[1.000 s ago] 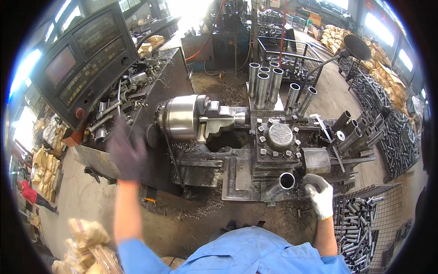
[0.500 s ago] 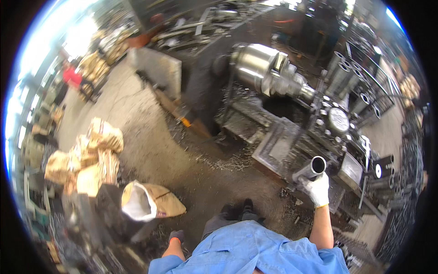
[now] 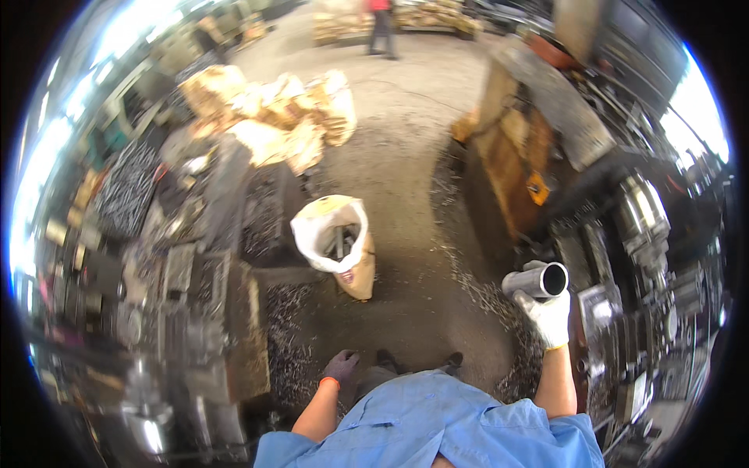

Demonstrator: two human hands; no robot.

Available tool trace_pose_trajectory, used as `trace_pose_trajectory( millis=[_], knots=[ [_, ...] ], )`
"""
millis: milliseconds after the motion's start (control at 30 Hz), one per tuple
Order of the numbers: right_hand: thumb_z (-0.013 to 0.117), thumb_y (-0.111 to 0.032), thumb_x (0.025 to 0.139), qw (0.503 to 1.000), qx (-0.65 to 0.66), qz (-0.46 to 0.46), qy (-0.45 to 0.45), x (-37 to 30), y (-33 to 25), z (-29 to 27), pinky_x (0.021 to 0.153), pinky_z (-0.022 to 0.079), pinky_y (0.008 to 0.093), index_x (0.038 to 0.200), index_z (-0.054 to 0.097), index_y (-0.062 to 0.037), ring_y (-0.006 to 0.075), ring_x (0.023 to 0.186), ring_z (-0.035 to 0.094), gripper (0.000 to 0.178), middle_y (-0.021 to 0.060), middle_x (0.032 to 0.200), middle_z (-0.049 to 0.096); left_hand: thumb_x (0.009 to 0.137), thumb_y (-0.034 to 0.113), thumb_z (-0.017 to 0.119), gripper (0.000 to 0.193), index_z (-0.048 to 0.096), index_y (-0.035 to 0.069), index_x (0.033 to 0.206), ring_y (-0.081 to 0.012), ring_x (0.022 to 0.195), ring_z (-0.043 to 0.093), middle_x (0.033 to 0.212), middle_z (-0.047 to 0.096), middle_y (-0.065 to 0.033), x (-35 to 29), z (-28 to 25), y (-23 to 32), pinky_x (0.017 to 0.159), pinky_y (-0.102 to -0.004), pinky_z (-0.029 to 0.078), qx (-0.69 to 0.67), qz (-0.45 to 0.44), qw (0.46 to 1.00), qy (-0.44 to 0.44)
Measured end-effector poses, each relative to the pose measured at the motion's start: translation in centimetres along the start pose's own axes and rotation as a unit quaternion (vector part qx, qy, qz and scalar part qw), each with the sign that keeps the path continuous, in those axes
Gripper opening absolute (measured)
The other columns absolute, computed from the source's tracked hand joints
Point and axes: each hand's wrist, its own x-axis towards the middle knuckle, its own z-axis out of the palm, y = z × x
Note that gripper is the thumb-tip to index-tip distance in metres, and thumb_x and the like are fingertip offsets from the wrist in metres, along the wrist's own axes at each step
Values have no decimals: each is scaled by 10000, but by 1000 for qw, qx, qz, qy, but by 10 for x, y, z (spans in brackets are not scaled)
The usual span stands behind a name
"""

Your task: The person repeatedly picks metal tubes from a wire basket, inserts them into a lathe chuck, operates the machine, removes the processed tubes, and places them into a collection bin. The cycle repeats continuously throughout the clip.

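Note:
A short grey metal tube [image 3: 536,281] lies in my right hand [image 3: 548,313], which wears a white glove. The fingers are wrapped round the tube from below, and its hollow end points to the right. Low in front of my body hangs my left hand [image 3: 340,365] in a dark glove with an orange cuff. Its fingers look loosely extended, with nothing visible in them. Ahead of that hand stands a tan sack [image 3: 355,274] with a white lining. Its top gapes, and several grey metal pieces [image 3: 341,243] show inside.
Tan sacks [image 3: 289,113] are heaped beyond the open one. A machine with a shiny round chuck [image 3: 644,209] stands on the right, blurred; more machinery [image 3: 183,312] is on the left. Metal shavings [image 3: 480,292] litter the floor. A person in red [image 3: 381,27] stands far ahead.
My view has swung left, bringing the open sack to the middle and the chuck to the right edge. The tube stays in my right hand. My left hand has come forward.

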Motion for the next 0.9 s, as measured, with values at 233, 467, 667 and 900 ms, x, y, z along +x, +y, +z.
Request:
trace_pose_trajectory(
  millis=[233,467,667,900],
  knots=[
    [794,-174,871,927,-46,-109,-356,-12,-57,228,761,603,319,1022,755,-102,204,874,762,171,60,989,783,929,417,703,502,761,18,1229,-290,1015,740,1131,795,-174,-59,-46,-189,897,-402,558,-320,-174,888,281],
    [826,-287,891,685,-54,-405,-604,-43,-91,427,825,603,380,1067,739,-132,251,933,731,251,72,988,741,984,386,674,503,701,14,1322,-241,975,718,1152,771,-157,-152,37,-280,832,-401,573,-644,-212,552,485],
    [891,-353,805,616,6,-338,-712,-82,-143,576,889,600,427,1261,698,-89,355,1009,753,561,186,1107,762,1097,486,521,620,529,57,1545,-353,1263,637,1442,631,-203,-247,76,-243,1054,-432,517,-419,-372,251,790],
    [865,-412,815,510,-78,-304,-801,-92,-182,678,985,577,442,1349,658,-120,393,1119,729,643,181,1223,749,1125,509,483,674,445,56,1622,-428,1429,552,1590,529,-259,-324,4,-208,1195,-460,445,-289,-442,204,824]
  ],
)
